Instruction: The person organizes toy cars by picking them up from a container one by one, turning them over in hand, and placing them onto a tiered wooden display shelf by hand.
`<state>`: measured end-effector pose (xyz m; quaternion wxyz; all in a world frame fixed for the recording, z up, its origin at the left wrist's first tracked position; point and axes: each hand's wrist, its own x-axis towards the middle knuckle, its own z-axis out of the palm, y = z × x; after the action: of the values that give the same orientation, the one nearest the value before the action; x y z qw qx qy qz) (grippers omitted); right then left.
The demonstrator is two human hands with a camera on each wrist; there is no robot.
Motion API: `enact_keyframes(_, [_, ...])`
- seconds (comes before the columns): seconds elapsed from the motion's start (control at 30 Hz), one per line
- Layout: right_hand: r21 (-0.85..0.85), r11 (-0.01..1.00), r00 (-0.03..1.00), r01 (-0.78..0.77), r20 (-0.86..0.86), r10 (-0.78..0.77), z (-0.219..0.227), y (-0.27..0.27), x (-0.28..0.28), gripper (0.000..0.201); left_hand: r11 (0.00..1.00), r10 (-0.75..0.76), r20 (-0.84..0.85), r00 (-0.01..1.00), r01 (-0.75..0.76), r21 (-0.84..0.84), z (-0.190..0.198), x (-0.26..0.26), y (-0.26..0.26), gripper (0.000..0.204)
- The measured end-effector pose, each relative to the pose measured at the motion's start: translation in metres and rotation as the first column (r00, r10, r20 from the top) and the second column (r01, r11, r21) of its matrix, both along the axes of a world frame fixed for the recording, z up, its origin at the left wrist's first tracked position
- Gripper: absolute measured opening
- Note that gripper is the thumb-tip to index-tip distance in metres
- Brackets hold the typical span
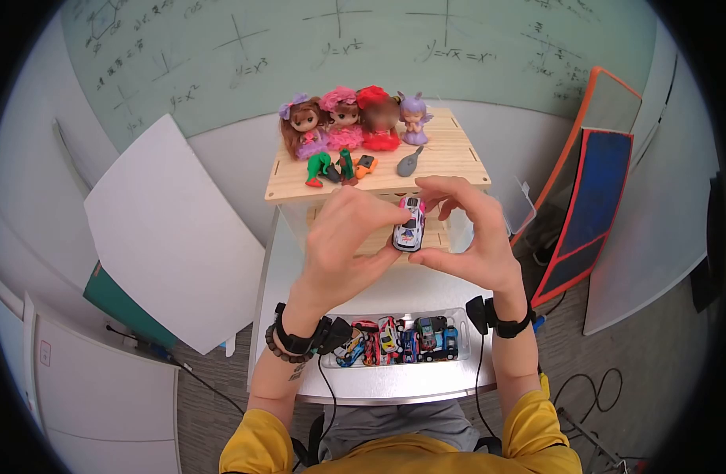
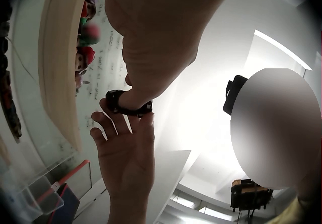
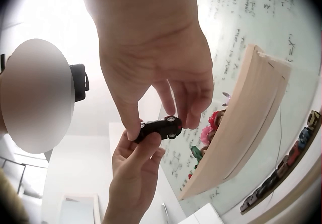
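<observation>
Two hands [image 1: 339, 237] [image 1: 481, 237] hold a white toy car [image 1: 409, 227] — dolls [image 1: 344, 118] beyond it, a tray [image 1: 465, 341] of cars [image 1: 390, 335] nearer.

the left forearm [image 1: 276, 385] and right forearm [image 1: 515, 365] are extending forward and slanting slightly inward, keeping the two hands close together. the left hand [image 1: 339, 237] is pinching, its thumb pressing from beneath and its fingers from above. the right hand [image 1: 480, 237] is arching opposite, its thumb and bent, slightly spread fingers forming a wide curve.
</observation>
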<state>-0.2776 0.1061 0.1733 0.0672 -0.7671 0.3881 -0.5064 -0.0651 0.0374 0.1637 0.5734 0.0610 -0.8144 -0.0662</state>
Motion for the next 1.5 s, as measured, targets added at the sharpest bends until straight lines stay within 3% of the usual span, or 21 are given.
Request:
enact_keyframes(0.27, [-0.064,0.998,1.0,0.006,0.017,-0.004,-0.001,0.0,0.002,0.081,0.999,-0.036,-0.022,0.999,0.036,0.021,-0.003,-0.005,0.003,0.052])
enact_keyframes(0.33, [-0.102,0.995,1.0,0.013,0.027,-0.011,-0.001,0.0,0.003,0.08,0.925,-0.169,-0.068,0.983,0.182,0.334,0.005,-0.004,0.011,0.062])
enact_keyframes(0.57, [-0.163,0.986,0.999,0.027,-0.042,-0.034,0.004,0.007,0.003,0.077,0.814,-0.309,-0.017,0.951,0.274,0.512,0.002,0.007,0.003,0.057])
enact_keyframes(0.63, [-0.172,0.985,0.998,0.018,-0.059,-0.028,0.005,0.006,0.005,0.075,0.649,-0.402,0.011,0.916,0.276,0.709,0.003,0.008,0.005,0.053])
enact_keyframes(0.77, [-0.21,0.978,0.996,-0.016,-0.086,-0.002,0.004,0.002,0.007,0.069,0.684,-0.28,0.085,0.956,0.136,0.717,0.001,0.004,0.007,0.053])
enact_keyframes(0.87, [-0.203,0.979,0.998,0.008,-0.065,-0.021,0.009,0.007,0.011,0.062,0.771,-0.246,0.066,0.967,0.154,0.617,-0.003,0.002,0.002,0.051])
enact_keyframes(0.9, [-0.202,0.979,0.998,0.009,-0.065,-0.022,0.009,0.006,0.01,0.062,0.824,-0.207,0.134,0.969,0.099,0.558,0.001,0.003,0.003,0.049])
enact_keyframes(0.93, [-0.182,0.983,0.997,0.001,-0.07,-0.014,0.009,0.006,0.008,0.054,0.87,-0.161,0.198,0.967,0.045,0.492,0.003,0.003,0.004,0.047])
enact_keyframes(1.07, [-0.125,0.992,0.999,0.012,-0.05,-0.019,0.0,0.001,0.004,0.03,0.863,-0.195,0.217,0.957,0.063,0.501,0.0,-0.001,0.002,0.045])
enact_keyframes(1.13, [-0.109,0.993,0.998,0.037,-0.041,-0.042,0.001,0.003,0.003,0.026,0.778,-0.251,0.188,0.95,0.082,0.623,-0.001,0.0,0.006,0.043])
enact_keyframes(1.27, [-0.043,0.996,0.997,0.074,-0.034,-0.076,0.0,0.004,-0.003,0.022,0.842,-0.171,0.24,0.956,0.015,0.54,-0.002,0.003,0.003,0.045])
enact_keyframes(1.3, [-0.045,0.996,0.996,0.076,-0.032,-0.078,0.001,0.006,-0.002,0.022,0.798,-0.232,0.153,0.961,0.098,0.594,-0.006,0.002,0.001,0.046])
enact_keyframes(1.37, [0.213,0.977,0.998,-0.002,0.059,-0.011,0.005,0.009,0.0,0.027,0.751,-0.286,0.067,0.956,0.18,0.636,-0.007,0.001,-0.001,0.048])
enact_keyframes(1.43, [0.266,0.963,0.998,-0.036,0.063,0.02,0.002,0.008,0.001,0.03,0.539,-0.373,-0.117,0.92,0.317,0.78,-0.005,0.0,0.003,0.051])
enact_keyframes(1.5, [0.317,0.946,0.996,-0.073,0.065,0.055,-0.003,0.006,0.001,0.032,0.576,-0.374,-0.068,0.925,0.289,0.764,-0.006,0.001,0.004,0.051])
